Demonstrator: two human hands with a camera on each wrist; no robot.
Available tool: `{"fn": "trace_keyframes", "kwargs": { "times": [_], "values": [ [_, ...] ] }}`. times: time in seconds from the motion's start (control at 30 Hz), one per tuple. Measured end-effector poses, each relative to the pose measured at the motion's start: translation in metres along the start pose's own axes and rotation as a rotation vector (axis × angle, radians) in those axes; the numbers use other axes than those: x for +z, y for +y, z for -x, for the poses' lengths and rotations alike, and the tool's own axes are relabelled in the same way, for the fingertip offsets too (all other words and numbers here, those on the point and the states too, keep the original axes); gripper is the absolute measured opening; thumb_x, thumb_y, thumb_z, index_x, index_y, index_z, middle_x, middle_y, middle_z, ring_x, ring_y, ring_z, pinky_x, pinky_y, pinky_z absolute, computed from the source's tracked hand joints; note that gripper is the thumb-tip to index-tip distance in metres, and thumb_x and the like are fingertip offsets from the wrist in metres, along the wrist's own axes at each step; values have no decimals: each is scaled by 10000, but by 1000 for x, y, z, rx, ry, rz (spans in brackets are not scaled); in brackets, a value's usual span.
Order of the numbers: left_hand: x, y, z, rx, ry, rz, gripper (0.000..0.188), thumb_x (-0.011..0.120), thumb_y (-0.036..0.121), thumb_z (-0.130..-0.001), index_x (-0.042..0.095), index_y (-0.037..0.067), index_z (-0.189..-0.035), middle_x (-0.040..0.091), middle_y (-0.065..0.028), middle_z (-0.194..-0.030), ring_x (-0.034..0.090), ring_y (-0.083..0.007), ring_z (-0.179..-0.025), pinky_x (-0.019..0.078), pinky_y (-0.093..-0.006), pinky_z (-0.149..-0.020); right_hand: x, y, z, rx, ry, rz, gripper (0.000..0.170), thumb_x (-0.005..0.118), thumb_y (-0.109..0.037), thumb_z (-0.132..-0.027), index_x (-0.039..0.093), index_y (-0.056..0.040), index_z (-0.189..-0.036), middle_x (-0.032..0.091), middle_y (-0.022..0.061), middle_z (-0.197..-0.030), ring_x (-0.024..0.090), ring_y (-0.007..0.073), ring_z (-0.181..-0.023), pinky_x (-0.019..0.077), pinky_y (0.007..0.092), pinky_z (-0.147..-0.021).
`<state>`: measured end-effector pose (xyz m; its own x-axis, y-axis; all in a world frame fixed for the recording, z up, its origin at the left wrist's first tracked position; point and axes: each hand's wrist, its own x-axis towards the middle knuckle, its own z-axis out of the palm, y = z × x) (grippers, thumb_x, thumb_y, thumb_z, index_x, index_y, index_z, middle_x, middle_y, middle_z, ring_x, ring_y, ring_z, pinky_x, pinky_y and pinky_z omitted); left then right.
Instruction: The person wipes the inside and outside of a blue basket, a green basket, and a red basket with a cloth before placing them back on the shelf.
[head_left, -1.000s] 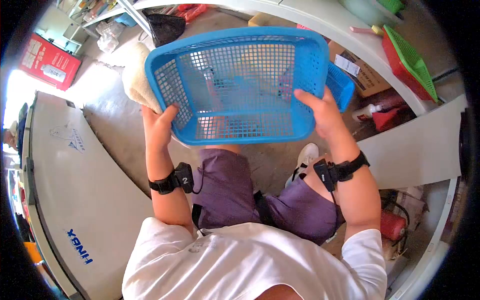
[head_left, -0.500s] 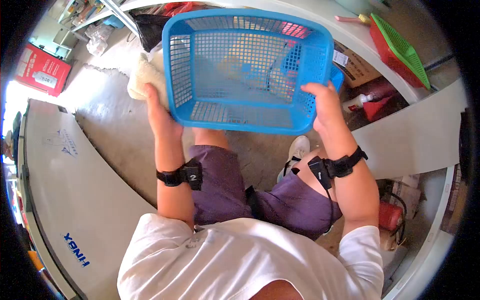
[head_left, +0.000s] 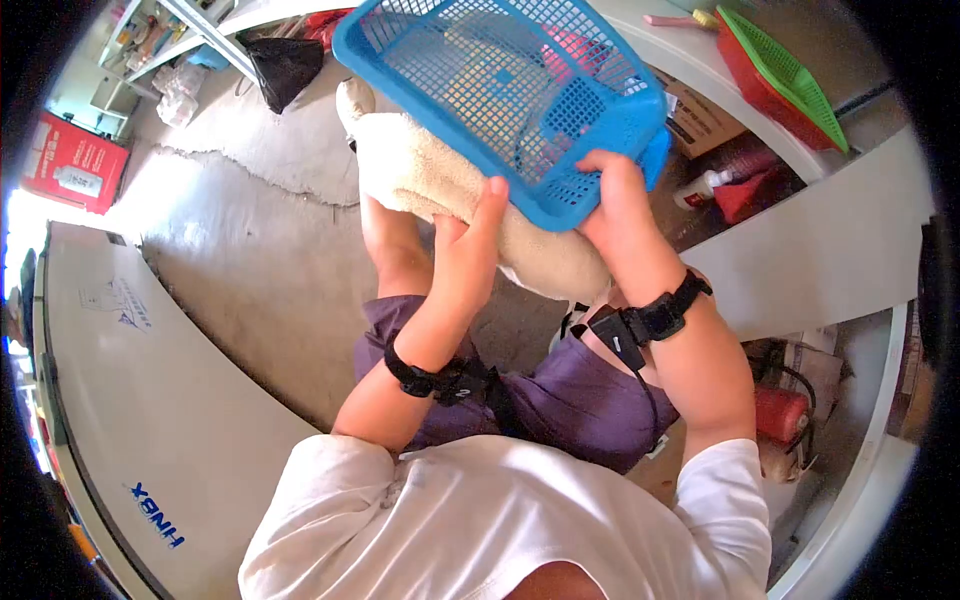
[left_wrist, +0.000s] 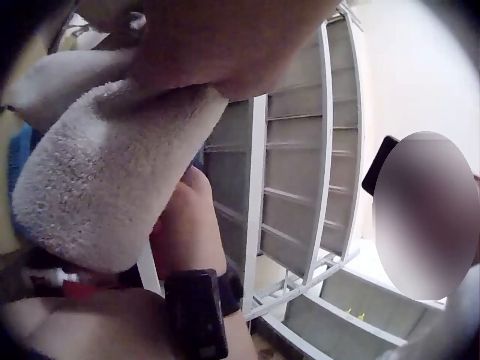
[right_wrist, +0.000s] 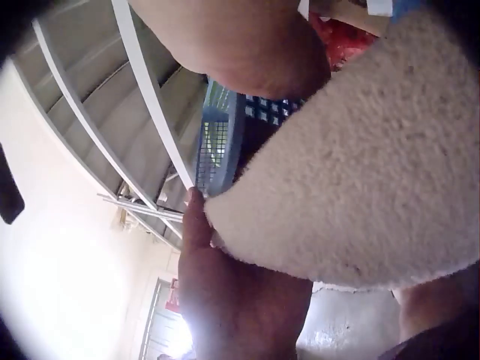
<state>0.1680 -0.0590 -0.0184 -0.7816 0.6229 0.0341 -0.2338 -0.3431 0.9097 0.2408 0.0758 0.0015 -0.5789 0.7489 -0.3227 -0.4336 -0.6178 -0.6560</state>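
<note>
A blue plastic mesh basket is held up in front of the body, tilted with its open side facing me. My right hand grips its near right corner, the thumb over the rim. Folded in my left hand is a beige towel, with the thumb on top and fingers partly hidden beneath. The towel lies along the underside of the basket's near edge and reaches toward the right wrist. In the right wrist view, the fuzzy towel covers much of the basket.
Left of me stands a white chest freezer. A white shelf curves across the back, bearing stacked green and red baskets. Below it are a cardboard box and a white bottle. A red fire extinguisher stands at the right.
My left hand has moved with the towel from the basket's left side to under its near edge. The basket has turned clockwise and tilted, now held at its right corner by the right hand.
</note>
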Motion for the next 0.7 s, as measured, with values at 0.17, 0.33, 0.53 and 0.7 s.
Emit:
{"fn": "trace_keyframes", "kwargs": {
  "times": [0.17, 0.33, 0.53, 0.7],
  "values": [
    [-38, 6, -32, -3, 152, 228, 513, 563, 339, -923, 396, 54, -1316, 519, -119, -1265, 522, -271, -1117, 425, -419, -976, 11, 3, 13, -118, 17, 255, 295, 490, 42, -721, 553, 38, -1009, 597, 107, -959, 586, 249, -894, 471, 400, -830],
    [-63, 43, -51, 93, 147, 251, 482, 572, 288, -919, 414, 20, -1287, 549, -116, -1199, 554, -255, -1063, 450, -407, -932, 6, 13, 16, -90, -74, 379, 341, 486, 18, -753, 531, 33, -1090, 597, 112, -997, 579, 231, -907, 457, 359, -818],
    [-33, 1, -19, 5, 19, -18, 523, 627, 114, -861, 368, 10, -1304, 518, -114, -1192, 539, -237, -1063, 466, -383, -903, 5, 40, 9, -261, -50, 308, 454, 457, 4, -781, 433, -17, -1234, 575, 101, -1051, 570, 218, -921, 459, 339, -815],
    [-16, -22, 2, -163, -27, 13, 533, 601, 208, -895, 349, 20, -1326, 507, -123, -1231, 519, -252, -1105, 466, -405, -913, 2, 21, 5, -287, -81, 388, 412, 458, 30, -770, 486, 23, -1180, 574, 94, -1066, 568, 198, -978, 460, 342, -849]
  ]
}}
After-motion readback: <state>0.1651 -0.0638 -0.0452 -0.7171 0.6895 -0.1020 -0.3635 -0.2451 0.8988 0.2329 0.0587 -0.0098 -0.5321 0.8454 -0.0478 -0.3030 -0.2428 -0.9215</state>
